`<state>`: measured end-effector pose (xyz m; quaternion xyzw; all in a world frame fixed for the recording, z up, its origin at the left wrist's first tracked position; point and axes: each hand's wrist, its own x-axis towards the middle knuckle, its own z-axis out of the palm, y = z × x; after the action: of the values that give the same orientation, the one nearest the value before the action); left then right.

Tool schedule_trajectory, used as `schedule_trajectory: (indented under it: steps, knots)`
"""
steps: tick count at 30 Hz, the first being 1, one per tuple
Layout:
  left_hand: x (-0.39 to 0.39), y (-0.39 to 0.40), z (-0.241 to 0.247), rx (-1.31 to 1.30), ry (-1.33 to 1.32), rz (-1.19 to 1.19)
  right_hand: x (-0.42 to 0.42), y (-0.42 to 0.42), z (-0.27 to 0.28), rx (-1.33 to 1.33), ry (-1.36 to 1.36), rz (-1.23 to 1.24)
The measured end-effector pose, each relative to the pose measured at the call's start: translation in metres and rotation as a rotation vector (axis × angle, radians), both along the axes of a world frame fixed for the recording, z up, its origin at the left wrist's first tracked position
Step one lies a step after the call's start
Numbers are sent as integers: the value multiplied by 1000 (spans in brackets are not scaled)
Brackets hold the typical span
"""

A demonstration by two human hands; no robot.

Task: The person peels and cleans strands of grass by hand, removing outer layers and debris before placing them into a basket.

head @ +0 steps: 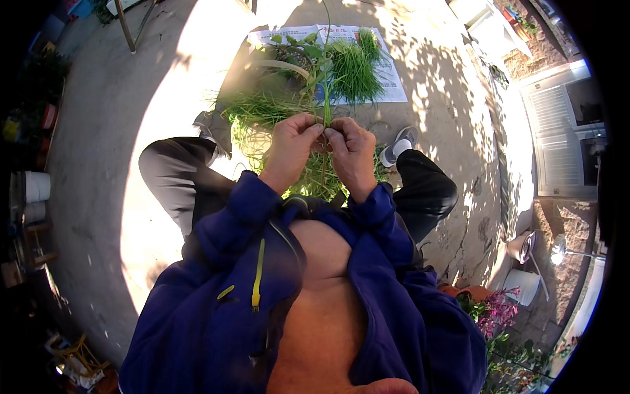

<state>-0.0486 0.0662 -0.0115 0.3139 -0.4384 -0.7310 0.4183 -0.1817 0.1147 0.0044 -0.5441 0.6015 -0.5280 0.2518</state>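
Observation:
Between my two hands stands a small bunch of long green stalks [327,98], pinched at its lower end. My left hand [294,147] grips it from the left with thumb and forefinger. From the right, my right hand [353,150] pinches the same stalks, its thumb close to the left thumb. Just beyond the hands, a pile of slender grass-like greens [358,74] lies on a printed newspaper sheet [393,88]. Left of it is a basket with a pale curved handle [280,65], partly covered by leaves. Looser greens [266,107] lie in front of the basket.
Trimmings and loose blades [317,180] lie between my legs. My shoes [399,145] rest on the concrete floor [443,162]. At the right are a white shuttered cabinet or window [556,138] and a white pot [521,286] near pink flowers [497,312]. White buckets [37,187] stand at the left.

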Motion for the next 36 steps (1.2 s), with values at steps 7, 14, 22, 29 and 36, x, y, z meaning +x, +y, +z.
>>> schedule_trajectory:
  steps: [7,14,22,29,36]
  knots:
    - [-3,2,2,91,78,16,3,2,7,14,-219,-3]
    - [-1,-1,-4,171,122,17,0,1,3,-10,14,12]
    - [2,-3,-4,252,158,59,5,1,2,88,-32,53]
    - [4,-4,-7,261,282,-22,0,-2,-11,100,-388,36]
    - [2,-2,-9,266,228,19,-7,1,-9,193,-632,69]
